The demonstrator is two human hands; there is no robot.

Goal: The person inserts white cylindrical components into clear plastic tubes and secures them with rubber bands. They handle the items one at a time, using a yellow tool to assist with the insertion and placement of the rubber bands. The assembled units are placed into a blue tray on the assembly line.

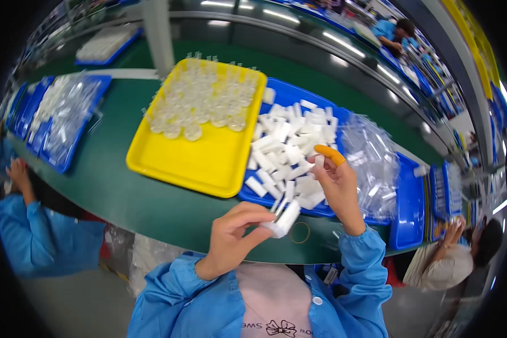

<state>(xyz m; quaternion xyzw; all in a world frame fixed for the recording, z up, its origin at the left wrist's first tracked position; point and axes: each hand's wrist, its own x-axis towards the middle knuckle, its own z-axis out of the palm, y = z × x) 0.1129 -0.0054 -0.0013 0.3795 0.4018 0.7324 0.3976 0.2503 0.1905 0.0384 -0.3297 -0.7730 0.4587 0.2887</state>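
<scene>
Near the table's front edge, my left hand (231, 236) is closed on a white plastic part (287, 218) with upright prongs, pinched between thumb and fingers. To its right, my right hand (343, 188) wears an orange finger cot (329, 153) on one finger. Its fingertips pinch a small white piece (319, 161) above the blue tray (254, 195). That tray holds a heap of loose white plastic pieces (276, 149). On its left, a yellow tray (188, 160) carries rows of clear, round-based parts (203, 98) with thin stems; its near half is bare.
Clear plastic pieces (369, 163) fill a tray at the right, beside another blue tray (408, 203). More loaded blue trays (67, 146) stand at the far left. A thin ring (308, 232) lies on the green table. Co-workers sit at left (56, 236) and right (445, 262).
</scene>
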